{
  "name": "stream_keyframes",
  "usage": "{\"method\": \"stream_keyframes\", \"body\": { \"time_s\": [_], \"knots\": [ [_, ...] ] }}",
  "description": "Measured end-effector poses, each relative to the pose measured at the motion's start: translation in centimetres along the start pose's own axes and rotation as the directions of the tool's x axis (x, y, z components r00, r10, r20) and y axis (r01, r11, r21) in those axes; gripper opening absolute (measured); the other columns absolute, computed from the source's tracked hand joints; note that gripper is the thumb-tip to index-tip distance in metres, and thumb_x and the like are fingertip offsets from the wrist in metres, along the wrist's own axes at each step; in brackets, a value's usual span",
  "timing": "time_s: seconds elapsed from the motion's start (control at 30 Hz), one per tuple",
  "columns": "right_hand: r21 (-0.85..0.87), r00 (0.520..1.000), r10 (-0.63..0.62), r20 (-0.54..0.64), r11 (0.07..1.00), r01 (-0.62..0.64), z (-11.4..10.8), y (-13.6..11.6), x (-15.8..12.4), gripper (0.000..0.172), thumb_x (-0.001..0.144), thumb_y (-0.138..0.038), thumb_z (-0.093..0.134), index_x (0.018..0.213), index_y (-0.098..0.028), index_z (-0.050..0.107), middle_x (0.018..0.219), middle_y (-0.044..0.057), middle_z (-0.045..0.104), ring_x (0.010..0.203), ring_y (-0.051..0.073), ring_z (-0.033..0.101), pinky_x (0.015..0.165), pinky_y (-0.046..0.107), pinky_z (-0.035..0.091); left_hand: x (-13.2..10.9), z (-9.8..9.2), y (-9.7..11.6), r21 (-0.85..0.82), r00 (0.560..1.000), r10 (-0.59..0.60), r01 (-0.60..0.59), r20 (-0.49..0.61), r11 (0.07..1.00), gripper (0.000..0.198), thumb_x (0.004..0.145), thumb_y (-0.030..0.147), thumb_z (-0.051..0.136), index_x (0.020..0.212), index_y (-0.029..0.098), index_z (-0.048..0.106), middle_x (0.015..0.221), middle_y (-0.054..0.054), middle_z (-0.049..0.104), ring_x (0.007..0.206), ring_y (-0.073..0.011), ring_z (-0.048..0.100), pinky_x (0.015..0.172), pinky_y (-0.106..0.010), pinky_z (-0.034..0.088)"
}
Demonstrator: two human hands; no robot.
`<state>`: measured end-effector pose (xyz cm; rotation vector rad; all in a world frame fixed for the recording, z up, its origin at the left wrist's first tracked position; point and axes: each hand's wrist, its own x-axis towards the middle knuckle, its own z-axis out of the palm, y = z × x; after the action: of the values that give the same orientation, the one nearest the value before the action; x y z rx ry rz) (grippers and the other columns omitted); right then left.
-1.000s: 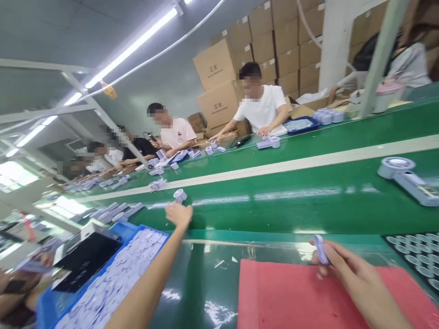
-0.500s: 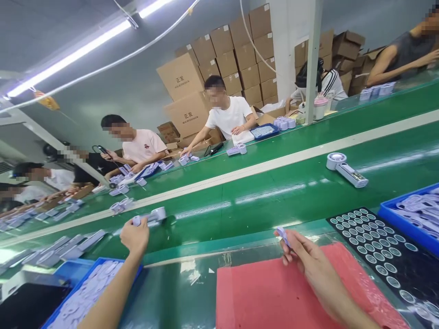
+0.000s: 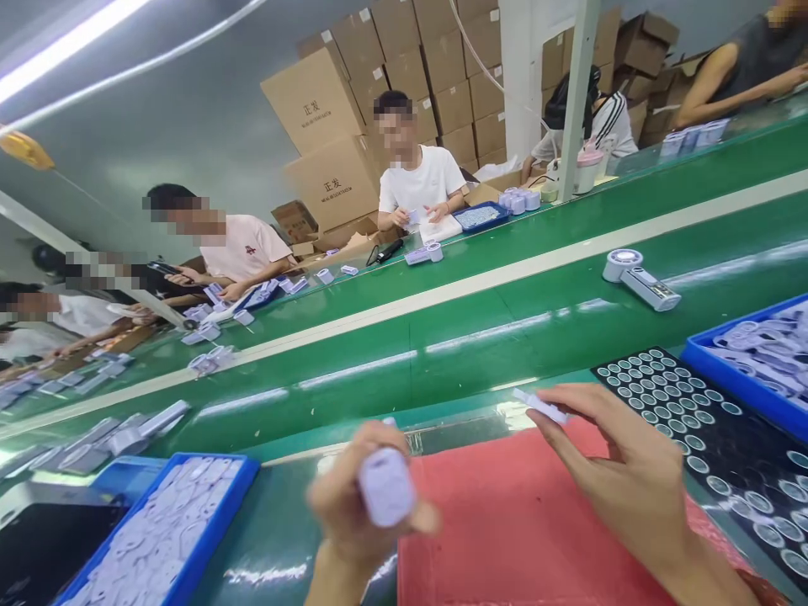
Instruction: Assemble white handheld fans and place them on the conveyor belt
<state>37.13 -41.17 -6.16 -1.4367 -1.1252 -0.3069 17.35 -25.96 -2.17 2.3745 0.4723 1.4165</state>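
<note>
Lilac plastic in both hands: a chunky body in the left, a thin flat pc in the right, held up well apart, the body by the red mat's left edge, the pc near its far edge. To do this bit well, IMO: steady the body first, as it's blurred & prob. moving, then work low over the mat so a dropped pc doesn't go far. Grip the thin pc by its edges w/ min. pressure; I'd guess it could flex or slip if squeezed. Now the hands. Left hand: fingers curled snugly round the body, one end of it facing the wearer; too blurry to tell exact finger placement. Right hand: thumb & forefinger tips pinch the pc, w/ a wide gap btwn the two digits behind it; nothing else held AFAICT. Just beside the right hand lies a black sheet w/ rows of round pcs, then a blue tray of lilac parts. Another tray, full of flat lilac pcs, sits left of the left hand on the bench. Beyond, on the green belt, lies a lilac fan-shaped unit, nobody touching it.
</note>
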Motion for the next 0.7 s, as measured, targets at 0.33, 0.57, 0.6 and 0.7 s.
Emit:
{"method": "stream_keyframes", "body": {
  "time_s": [0.33, 0.57, 0.6, 0.7],
  "knots": [
    [-0.177, 0.996, 0.048, 0.073, 0.984, -0.035, -4.6, -1.1, -1.6, 0.007, 0.112, -0.026, 0.062, 0.117, -0.026, 0.067, 0.110, -0.002, 0.071, 0.096, 0.015, 0.069, 0.097, 0.026, 0.053, -6.5, 8.9, 8.3, 0.179, 0.796, 0.142, -0.300, 0.588, 0.937, 0.042, 0.104, 0.015, 0.047, 0.145, 0.007, 0.050, 0.111, -0.014, 0.072, 0.086, -0.0268, 0.067, 0.074, -0.041, 0.055],
    [-0.164, 0.902, -0.003, 0.431, 0.983, 0.082, -6.5, -0.7, -3.2, 0.025, 0.120, -0.041, 0.047, 0.117, -0.024, 0.064, 0.100, -0.002, 0.071, 0.087, 0.012, 0.071, 0.074, 0.019, 0.058, -4.5, 6.3, 4.9, 0.047, 0.671, 0.026, -0.090, 0.741, 0.995, 0.036, 0.087, 0.026, 0.084, 0.119, 0.021, 0.067, 0.110, -0.005, 0.076, 0.103, -0.0280, 0.067, 0.101, -0.047, 0.053],
    [-0.159, 0.894, -0.004, 0.448, 0.984, 0.084, -6.5, -0.7, -3.5, 0.024, 0.120, -0.040, 0.046, 0.119, -0.024, 0.064, 0.101, -0.001, 0.071, 0.088, 0.012, 0.071, 0.075, 0.020, 0.058, -3.9, 5.6, 4.2, 0.006, 0.660, -0.011, 0.009, 0.751, 1.000, 0.044, 0.084, 0.028, 0.088, 0.122, 0.022, 0.067, 0.114, -0.004, 0.076, 0.106, -0.0282, 0.067, 0.104, -0.048, 0.051],
    [-0.115, 0.877, -0.030, 0.479, 0.989, 0.097, -5.7, -0.6, -4.4, 0.020, 0.119, -0.035, 0.049, 0.119, -0.023, 0.065, 0.109, 0.002, 0.069, 0.097, 0.016, 0.067, 0.080, 0.025, 0.057, -3.3, 4.3, 3.0, -0.108, 0.621, -0.095, 0.281, 0.778, 0.954, 0.046, 0.085, 0.027, 0.086, 0.126, 0.024, 0.066, 0.119, -0.005, 0.075, 0.111, -0.0263, 0.067, 0.104, -0.046, 0.052]
  ]
}}
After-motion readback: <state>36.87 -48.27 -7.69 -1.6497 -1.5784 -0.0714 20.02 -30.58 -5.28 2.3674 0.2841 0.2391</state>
